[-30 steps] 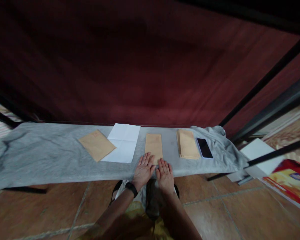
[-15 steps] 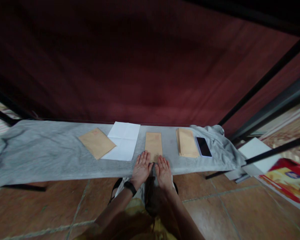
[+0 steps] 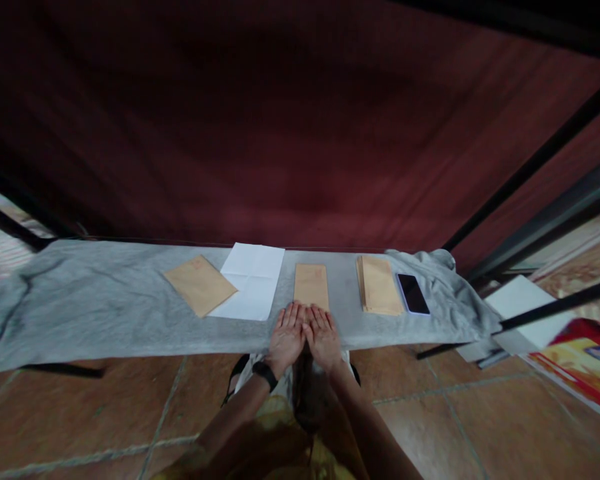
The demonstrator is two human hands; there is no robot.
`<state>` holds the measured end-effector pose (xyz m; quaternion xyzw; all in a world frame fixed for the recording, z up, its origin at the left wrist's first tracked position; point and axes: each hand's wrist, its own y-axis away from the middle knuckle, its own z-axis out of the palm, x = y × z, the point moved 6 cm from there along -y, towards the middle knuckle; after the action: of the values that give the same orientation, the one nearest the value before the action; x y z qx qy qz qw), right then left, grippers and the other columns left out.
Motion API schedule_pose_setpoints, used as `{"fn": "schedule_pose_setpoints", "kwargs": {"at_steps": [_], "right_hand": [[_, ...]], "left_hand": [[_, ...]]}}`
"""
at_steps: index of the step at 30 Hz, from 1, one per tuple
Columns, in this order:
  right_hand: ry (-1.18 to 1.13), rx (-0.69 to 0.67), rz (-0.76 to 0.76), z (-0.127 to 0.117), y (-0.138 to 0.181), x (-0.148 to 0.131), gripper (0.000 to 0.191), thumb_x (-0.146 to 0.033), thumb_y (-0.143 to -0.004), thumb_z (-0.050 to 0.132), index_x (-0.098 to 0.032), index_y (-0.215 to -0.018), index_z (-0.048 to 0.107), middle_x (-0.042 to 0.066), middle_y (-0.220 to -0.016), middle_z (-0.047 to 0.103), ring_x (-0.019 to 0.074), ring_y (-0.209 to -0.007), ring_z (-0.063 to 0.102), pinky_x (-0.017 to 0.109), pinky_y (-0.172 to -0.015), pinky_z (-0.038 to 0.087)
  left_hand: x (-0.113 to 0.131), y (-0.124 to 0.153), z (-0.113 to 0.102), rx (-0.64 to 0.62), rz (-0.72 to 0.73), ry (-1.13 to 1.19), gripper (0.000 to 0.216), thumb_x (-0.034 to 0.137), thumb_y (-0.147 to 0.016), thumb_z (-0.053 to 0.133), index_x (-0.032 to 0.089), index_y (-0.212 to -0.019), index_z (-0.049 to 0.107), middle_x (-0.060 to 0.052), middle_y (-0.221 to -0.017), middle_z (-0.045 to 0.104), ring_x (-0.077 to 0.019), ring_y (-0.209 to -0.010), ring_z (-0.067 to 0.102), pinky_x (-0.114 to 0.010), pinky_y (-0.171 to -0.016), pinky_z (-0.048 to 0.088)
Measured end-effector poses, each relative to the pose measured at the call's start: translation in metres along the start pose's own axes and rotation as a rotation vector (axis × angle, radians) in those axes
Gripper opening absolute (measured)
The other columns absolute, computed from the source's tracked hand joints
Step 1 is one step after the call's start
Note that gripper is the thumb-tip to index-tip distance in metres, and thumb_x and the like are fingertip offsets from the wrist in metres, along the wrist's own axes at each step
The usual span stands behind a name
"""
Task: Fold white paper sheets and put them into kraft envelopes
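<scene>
My left hand [image 3: 287, 333] and my right hand [image 3: 322, 333] lie flat, palms down and side by side, on the near edge of a bench covered in grey cloth [image 3: 105, 313]. Their fingertips rest on the near end of a single brown envelope [image 3: 311, 285]. Neither hand holds anything. A black band sits on my left wrist. A white sheet of paper [image 3: 251, 289] lies left of the hands, with another brown envelope [image 3: 199, 285] partly over its left edge. To the right stands a stack of brown envelopes [image 3: 379, 285] beside a dark phone [image 3: 413, 294].
A dark red curtain hangs behind the bench. Black metal bars [image 3: 540, 160] cross at the right. A white sheet [image 3: 523, 303] and a red and yellow package [image 3: 587, 363] lie on the tiled floor at the right.
Both hands have drawn together until they touch, and the fingertips have moved slightly further onto the middle envelope. The view has shifted a little.
</scene>
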<state>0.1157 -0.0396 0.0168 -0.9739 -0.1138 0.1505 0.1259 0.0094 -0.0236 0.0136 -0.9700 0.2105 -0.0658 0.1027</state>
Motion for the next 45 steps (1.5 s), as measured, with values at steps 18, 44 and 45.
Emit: {"fn": "schedule_pose_setpoints", "kwargs": {"at_steps": [18,44,45], "right_hand": [[0.057,0.061,0.133,-0.002,0.012,0.028,0.053,-0.037,-0.105,0.027,-0.015,-0.153,0.036,0.012,-0.156,0.040,0.0264,-0.144,0.038,0.052,-0.119,0.021],[0.058,0.040,0.261,-0.004,0.017,0.031,0.055,-0.034,-0.104,0.028,-0.008,-0.153,0.035,0.019,-0.157,0.037,0.0291,-0.147,0.032,0.055,-0.119,0.021],[0.055,0.042,0.267,-0.003,0.018,0.032,0.056,-0.034,-0.104,0.028,-0.009,-0.153,0.035,0.019,-0.157,0.037,0.0294,-0.147,0.032,0.056,-0.118,0.022]], "left_hand": [[-0.002,0.002,0.000,0.023,-0.073,0.007,0.060,0.039,-0.100,0.034,0.010,-0.153,0.035,-0.013,-0.159,0.035,-0.0240,-0.149,0.028,-0.046,-0.123,0.021],[-0.004,0.003,0.001,0.043,-0.161,0.028,0.061,0.040,-0.101,0.031,0.012,-0.154,0.032,-0.014,-0.158,0.036,-0.0246,-0.149,0.028,-0.048,-0.123,0.020],[-0.004,0.003,0.002,0.043,-0.160,0.031,0.061,0.040,-0.101,0.031,0.011,-0.155,0.031,-0.014,-0.158,0.035,-0.0249,-0.149,0.028,-0.049,-0.123,0.020]]}}
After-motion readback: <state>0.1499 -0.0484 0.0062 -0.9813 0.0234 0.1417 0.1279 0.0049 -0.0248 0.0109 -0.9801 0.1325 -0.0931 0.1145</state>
